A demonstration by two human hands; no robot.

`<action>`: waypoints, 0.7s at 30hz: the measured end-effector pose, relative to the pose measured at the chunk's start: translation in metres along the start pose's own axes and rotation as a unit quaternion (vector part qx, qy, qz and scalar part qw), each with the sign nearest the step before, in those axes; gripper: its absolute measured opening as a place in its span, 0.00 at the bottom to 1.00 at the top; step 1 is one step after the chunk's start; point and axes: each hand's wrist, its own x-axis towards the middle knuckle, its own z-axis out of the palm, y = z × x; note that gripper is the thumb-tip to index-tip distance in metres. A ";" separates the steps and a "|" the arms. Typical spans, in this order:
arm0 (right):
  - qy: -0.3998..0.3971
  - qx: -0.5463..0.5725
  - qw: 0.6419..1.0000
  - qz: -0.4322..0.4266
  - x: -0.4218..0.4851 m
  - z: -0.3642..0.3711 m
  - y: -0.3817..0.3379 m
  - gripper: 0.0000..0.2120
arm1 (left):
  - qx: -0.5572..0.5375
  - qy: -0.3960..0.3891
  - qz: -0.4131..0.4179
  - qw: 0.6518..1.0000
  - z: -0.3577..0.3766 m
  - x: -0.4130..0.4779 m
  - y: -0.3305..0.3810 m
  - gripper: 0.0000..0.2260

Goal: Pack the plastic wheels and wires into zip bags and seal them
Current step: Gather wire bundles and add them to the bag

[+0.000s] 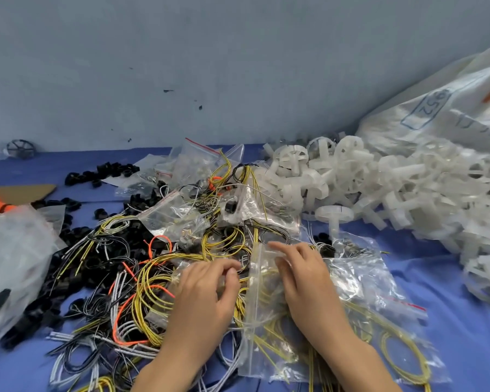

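Left hand, near centre: grip curled, thumb to fingertips over the loose wires; what it pinches cannot be told. Zip bag, just right, holds yellow wires. Right hand: grip slack, fingers resting on the bag. Risk: tangled wires may drag neighbours along or foul the zip. Plastic wheels are heaped far right. Blue-covered bench; scuffed grey wall behind.

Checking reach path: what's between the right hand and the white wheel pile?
Head view: crumpled clear zip bags and a lone white wheel, on the blue cloth, lie between the right hand and the wheel pile.
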 end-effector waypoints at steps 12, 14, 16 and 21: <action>0.075 0.065 0.995 0.017 -0.002 -0.004 -0.003 0.14 | -0.169 -0.078 0.021 0.982 -0.004 -0.012 0.013 0.06; 0.077 0.064 0.995 0.014 -0.002 -0.004 -0.004 0.14 | -0.199 -0.085 0.017 0.976 -0.005 -0.012 0.013 0.05; 0.080 0.063 0.995 0.012 -0.002 -0.004 -0.004 0.14 | -0.201 -0.100 0.026 0.974 -0.005 -0.012 0.013 0.04; 0.090 0.067 0.994 0.006 -0.002 -0.004 -0.004 0.13 | -0.178 -0.133 0.038 0.974 -0.005 -0.012 0.011 0.05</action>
